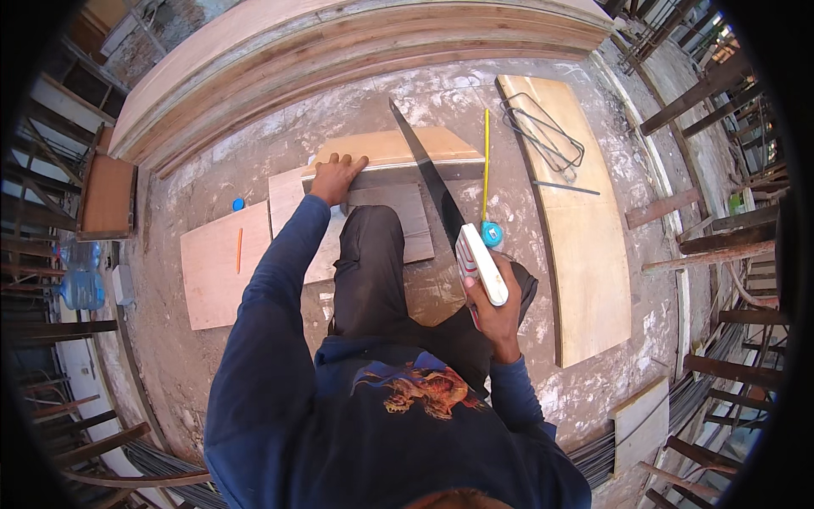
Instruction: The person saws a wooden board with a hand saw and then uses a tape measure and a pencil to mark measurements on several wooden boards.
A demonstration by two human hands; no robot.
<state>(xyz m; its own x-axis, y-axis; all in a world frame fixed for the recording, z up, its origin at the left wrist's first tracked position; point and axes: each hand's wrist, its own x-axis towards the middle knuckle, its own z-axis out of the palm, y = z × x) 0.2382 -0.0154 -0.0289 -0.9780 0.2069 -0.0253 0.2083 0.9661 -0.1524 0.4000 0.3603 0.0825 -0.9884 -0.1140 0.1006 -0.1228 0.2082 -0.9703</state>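
Note:
My left hand rests with spread fingers on the left part of a thick cut board, which has an angled right end and lies over flat plywood pieces. My right hand grips the white handle of a handsaw, its long dark blade reaching diagonally across the board. A yellow tape measure with a teal case lies extended just right of the saw. An orange pencil is on the left plywood sheet, near a small blue round object.
Long stacked boards span the back. On the right, a long pale plank carries black bent metal pieces. Wooden props and rods line both sides. Blue water bottles and a brown wooden box stand at left.

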